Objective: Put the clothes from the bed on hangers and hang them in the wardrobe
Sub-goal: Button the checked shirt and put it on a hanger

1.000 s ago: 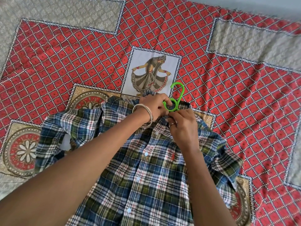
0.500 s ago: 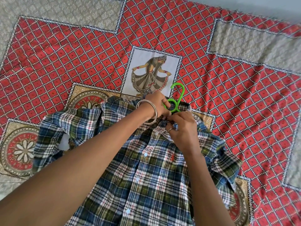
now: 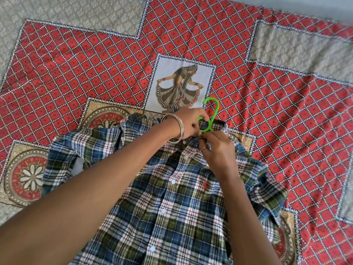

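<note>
Near centre, toward 6 o'clock: plaid shirt [image 3: 172,203] is lying front-up on the bedspread [image 3: 86,73], buttoned down the placket, sleeves bunching out toward 9 and 3 o'clock.
Hanger: green plastic hanger [image 3: 210,115] is sitting inside the shirt, only its hook and neck loop showing, poking out of the collar toward 12 o'clock.
Left hand: left hand [image 3: 188,124] is curling its fingers round the hanger's neck loop, just at 11 o'clock of the collar opening.
Right hand: right hand [image 3: 215,150] is pinching the collar fabric, touching the shirt at 5 o'clock of the hook.
Progress: hanger appears to be in; the collar is seemingly being closed or straightened.
Left to do: lifting the shirt and hanging it; no wardrobe or other clothes are showing.
</note>
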